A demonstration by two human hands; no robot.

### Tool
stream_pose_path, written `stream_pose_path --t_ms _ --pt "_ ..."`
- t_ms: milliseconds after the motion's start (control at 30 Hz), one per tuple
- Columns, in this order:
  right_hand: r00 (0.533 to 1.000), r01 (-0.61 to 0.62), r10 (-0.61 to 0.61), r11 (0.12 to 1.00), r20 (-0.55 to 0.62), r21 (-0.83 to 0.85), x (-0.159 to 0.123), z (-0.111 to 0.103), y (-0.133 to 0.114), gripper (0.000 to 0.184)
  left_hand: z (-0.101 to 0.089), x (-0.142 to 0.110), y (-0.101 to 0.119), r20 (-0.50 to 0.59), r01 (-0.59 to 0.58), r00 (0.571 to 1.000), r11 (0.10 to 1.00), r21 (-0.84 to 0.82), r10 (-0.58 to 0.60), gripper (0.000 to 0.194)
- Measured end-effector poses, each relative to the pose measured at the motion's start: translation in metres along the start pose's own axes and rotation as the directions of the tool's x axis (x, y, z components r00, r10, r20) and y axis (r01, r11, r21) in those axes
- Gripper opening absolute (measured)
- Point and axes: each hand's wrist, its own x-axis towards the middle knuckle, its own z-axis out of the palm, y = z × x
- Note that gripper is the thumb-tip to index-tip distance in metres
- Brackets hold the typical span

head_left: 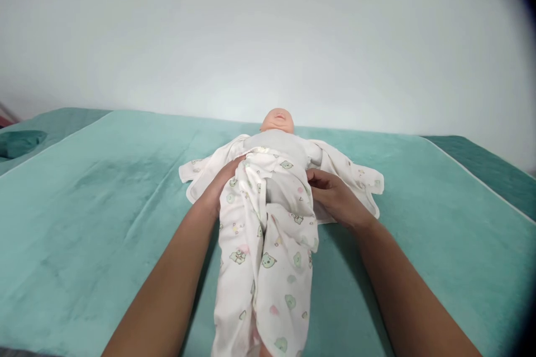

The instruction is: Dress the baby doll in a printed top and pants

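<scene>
A baby doll (278,121) lies on its back, its head away from me. It wears a pale grey undergarment (276,140) and white baby trousers (285,245) printed with small green bears. The trousers are bunched and creased at the crotch, where a grey patch shows. My left hand (224,179) is closed at the left side of the waistband, its fingertips partly hidden by the cloth. On the opposite side my right hand (333,192) has curled fingers pinching the trousers near the hip. A white printed jacket (358,175) lies spread open under the doll's torso, sleeves out to both sides.
Teal cloth (125,206) covers the surface, with creases on the left. Behind it stands a white wall (268,44) with a dark band along the top. A darker green fold or cushion (20,144) lies at the far left edge.
</scene>
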Motion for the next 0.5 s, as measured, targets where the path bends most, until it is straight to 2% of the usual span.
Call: stream_pose_path --t_ms 100,233,333,433,500 --pt "0.996 0.039 -0.037 0.999 -0.085 0.023 0.003 0.003 0.005 0.021 0.003 -0.001 -0.003 0.022 0.087 0.996 0.994 -0.068 -0.086 0.046" --pt "0.991 -0.015 0.019 1.000 -0.134 0.027 0.004 0.004 0.007 0.027 0.007 -0.003 -0.006 0.000 0.052 0.999 0.996 -0.074 -0.053 0.045" --pt "0.986 -0.033 0.039 0.999 -0.161 0.038 0.003 0.004 0.008 0.029 0.011 -0.005 -0.004 -0.155 -0.036 0.987 0.999 0.002 0.036 0.035" --pt "0.982 -0.069 0.085 0.993 -0.171 0.099 0.003 0.006 0.010 0.026 0.013 -0.007 -0.002 -0.344 -0.096 0.932 0.993 0.068 0.113 0.025" --pt "0.979 -0.096 0.109 0.992 -0.174 0.081 0.004 0.008 0.011 0.023 0.013 -0.007 -0.003 -0.371 -0.144 0.915 0.987 0.072 0.160 0.023"
